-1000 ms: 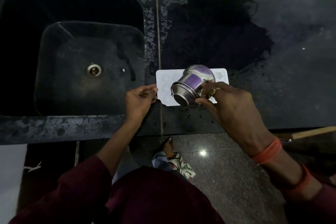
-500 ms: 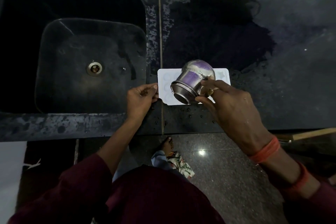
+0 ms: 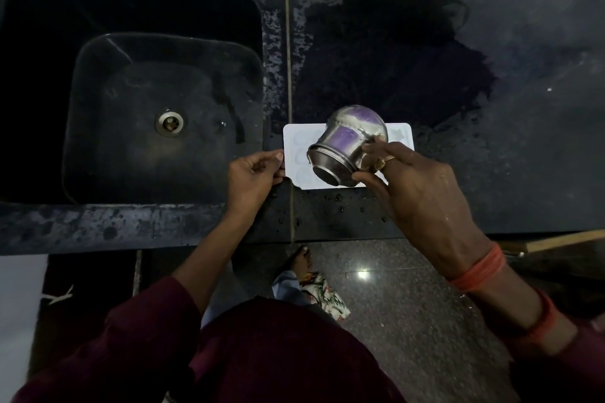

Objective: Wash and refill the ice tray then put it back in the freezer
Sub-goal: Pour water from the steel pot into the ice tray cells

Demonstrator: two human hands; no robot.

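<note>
A white ice tray (image 3: 296,154) lies flat on the black counter (image 3: 491,157), just right of the sink. My left hand (image 3: 252,175) pinches the tray's left edge. My right hand (image 3: 415,186) holds a small steel pot (image 3: 343,144) tipped steeply over the tray, its mouth pointing down and toward me. The pot hides the middle of the tray. I cannot make out any water stream.
A deep black sink (image 3: 137,114) with a round drain (image 3: 169,122) fills the left. A large wet patch (image 3: 386,59) darkens the counter behind the tray. Droplets dot the counter's front edge (image 3: 343,206). My foot (image 3: 301,262) stands on the granite floor below.
The pot has stayed tipped over the tray, shifting only slightly. My left hand has kept its hold on the tray's edge.
</note>
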